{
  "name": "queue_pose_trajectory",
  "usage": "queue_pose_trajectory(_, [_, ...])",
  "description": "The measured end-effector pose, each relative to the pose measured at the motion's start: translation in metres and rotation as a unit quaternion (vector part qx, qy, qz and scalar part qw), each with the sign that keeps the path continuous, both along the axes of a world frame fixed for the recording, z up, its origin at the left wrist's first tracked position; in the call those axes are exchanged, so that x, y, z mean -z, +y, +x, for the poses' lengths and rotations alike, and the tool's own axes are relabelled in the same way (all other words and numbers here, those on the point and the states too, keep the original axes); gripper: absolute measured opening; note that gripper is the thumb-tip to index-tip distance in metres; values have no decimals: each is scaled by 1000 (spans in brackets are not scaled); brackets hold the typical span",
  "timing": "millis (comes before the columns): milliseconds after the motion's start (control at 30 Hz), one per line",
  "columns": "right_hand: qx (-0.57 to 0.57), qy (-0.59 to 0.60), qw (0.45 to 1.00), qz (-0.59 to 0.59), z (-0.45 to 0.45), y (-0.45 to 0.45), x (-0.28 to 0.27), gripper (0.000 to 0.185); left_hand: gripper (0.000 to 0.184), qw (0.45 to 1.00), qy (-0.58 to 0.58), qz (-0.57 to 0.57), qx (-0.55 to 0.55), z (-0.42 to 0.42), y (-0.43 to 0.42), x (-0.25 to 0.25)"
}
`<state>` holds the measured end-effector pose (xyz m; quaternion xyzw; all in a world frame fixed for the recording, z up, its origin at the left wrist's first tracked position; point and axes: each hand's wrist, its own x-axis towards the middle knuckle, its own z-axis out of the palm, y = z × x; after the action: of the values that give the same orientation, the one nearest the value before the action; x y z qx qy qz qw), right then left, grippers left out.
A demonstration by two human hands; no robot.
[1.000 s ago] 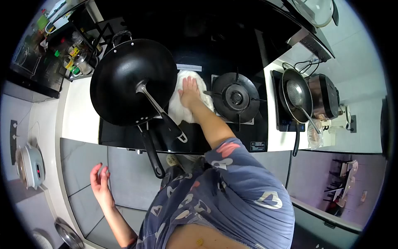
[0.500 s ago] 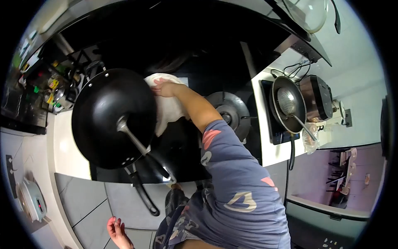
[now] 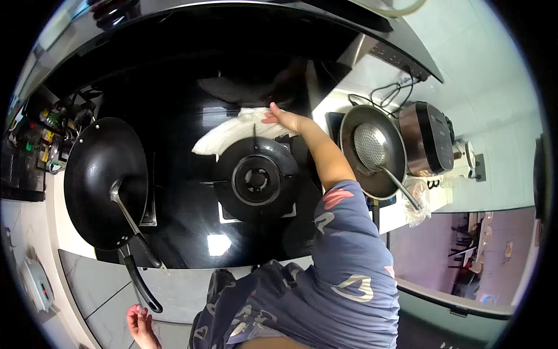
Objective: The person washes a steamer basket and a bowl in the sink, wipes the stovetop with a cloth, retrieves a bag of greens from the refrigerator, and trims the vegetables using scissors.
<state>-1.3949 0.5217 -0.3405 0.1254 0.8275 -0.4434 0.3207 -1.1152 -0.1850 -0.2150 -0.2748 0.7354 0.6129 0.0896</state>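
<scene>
Right hand (image 3: 285,119): fingers partly spread on the right part of a white cloth (image 3: 224,135); whether they pinch it cannot be told. Cloth: on black cooktop (image 3: 180,203), along the far side of a burner (image 3: 256,179). Left hand (image 3: 142,328): loosely curled, holding nothing. Wok (image 3: 93,174): left, containing ladle (image 3: 129,215). Frying pan (image 3: 395,156): right, containing skimmer (image 3: 370,146).

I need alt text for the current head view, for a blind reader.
A person's right hand touches a white cloth on a black stovetop, behind a bare gas burner. A wok with a ladle in it stands at left; the left hand hangs free, touching nothing.
</scene>
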Motion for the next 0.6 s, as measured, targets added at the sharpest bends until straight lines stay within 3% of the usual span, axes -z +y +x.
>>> queue_pose_trajectory(67, [67,45,997,-15,24,16,5,84,30,1000,-4,-7,2,-2,11,-8])
queue_pose_trajectory(167, [165,77,981,68,58,29,32,77,33,1000,12,-8,12,1,7,-12])
queue_pose_trajectory(200, [145,70,974,161,74,34,35,73,33,1000,9,4,20,6,-3,-8])
queue_pose_trajectory(233, [214,76,952,206,88,33,40,76,34,999,8,18,27,8,-9,-4])
queue_pose_trajectory(333, [312,37,926,210,135,29,52,82,30,999,-24,20,28,19,-20,10])
queue_pose_trajectory(433, [390,65,912,110,177,18,67,85,28,996,-66,19,53,23,-24,29])
queue_pose_trajectory(500, [364,100,918,124,205,31,134,84,27,991,-91,30,88,24,-30,47])
queue_pose_trajectory(567, [404,55,888,215,242,-35,72,78,24,983,-108,36,145,22,-32,64])
queue_pose_trajectory(600, [364,48,897,246,260,-60,51,72,19,976,-118,48,176,19,-33,71])
